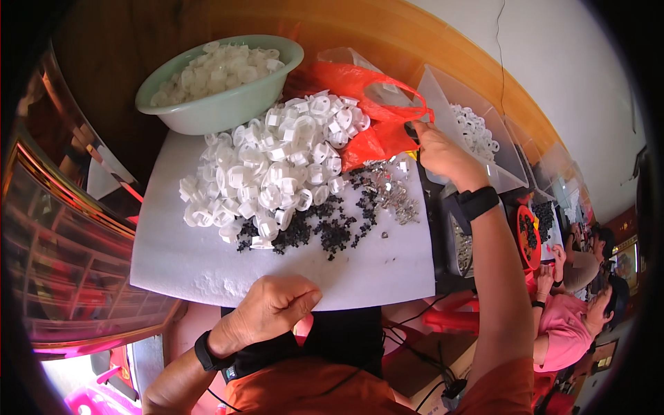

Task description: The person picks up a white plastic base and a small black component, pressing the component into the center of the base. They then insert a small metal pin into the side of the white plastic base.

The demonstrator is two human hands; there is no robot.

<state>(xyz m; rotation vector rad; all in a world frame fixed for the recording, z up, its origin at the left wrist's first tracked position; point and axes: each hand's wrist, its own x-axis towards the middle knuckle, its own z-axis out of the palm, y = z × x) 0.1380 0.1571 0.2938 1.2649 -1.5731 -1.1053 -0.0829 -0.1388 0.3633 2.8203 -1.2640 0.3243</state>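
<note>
My left hand point(277, 304) is closed in a loose fist at the near edge of the white foam mat point(200, 270); its curled fingers hide whatever may be inside. My right hand point(446, 155) reaches to the far right, beside a crumpled red plastic bag point(380, 138). Its fingers are bent around something dark that I cannot make out. A large heap of white plastic fittings point(277, 166) covers the middle of the mat. In front of it lie small black plastic pieces point(335, 228), and to their right small shiny metal parts point(398, 197).
A pale green basin point(207, 114) full of whitish parts stands at the back left. Clear plastic bins point(449, 104), one holding white rings point(474, 131), sit at the right. Farther right are an orange-red bowl point(528, 238) and co-workers, one in a pink shirt point(564, 332). Cables point(436, 360) hang below.
</note>
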